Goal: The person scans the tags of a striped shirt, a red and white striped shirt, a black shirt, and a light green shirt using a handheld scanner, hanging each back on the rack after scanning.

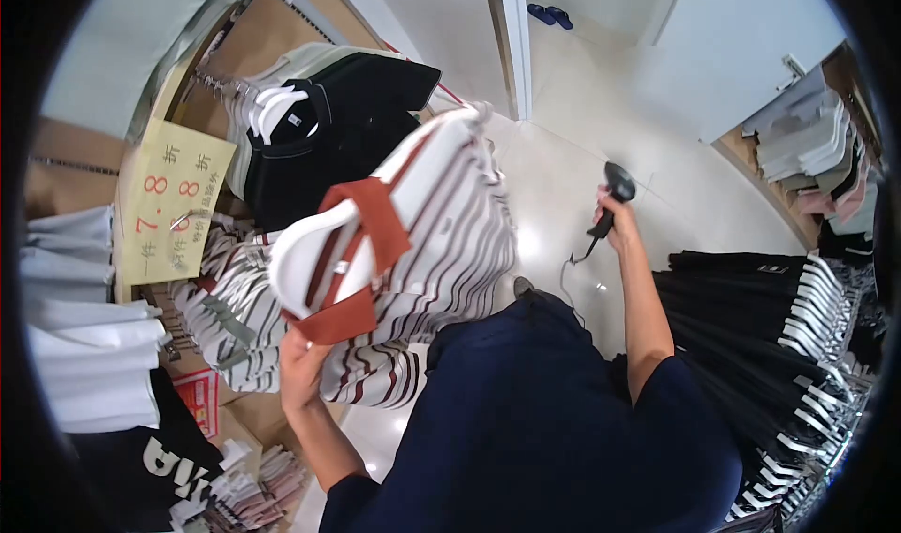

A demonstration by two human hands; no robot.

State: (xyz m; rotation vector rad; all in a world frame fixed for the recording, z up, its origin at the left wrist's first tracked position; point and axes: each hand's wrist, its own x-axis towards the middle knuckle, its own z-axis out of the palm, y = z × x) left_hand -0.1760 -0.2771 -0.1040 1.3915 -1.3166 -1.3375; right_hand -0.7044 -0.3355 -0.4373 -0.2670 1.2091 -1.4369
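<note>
My left hand (298, 369) is closed at the rust-red collar of a striped polo shirt (441, 219). The shirt is white with grey and dark red stripes and is on a white plastic hanger (291, 261). Off to the right, away from the shirt, my right hand (615, 219) is wrapped round the handle of a black barcode scanner (619, 184). A dark cord (568, 275) runs down from its handle towards my body. The fingers of my left hand are partly hidden by the collar.
Black shirts (375, 129) and more striped shirts (235, 336) hang on the left, by a yellow price sign (174, 205). Black garments (732, 298) on white hangers line the right. Ahead are pale floor tiles (572, 92), a white door (741, 45) and dark slippers (551, 15).
</note>
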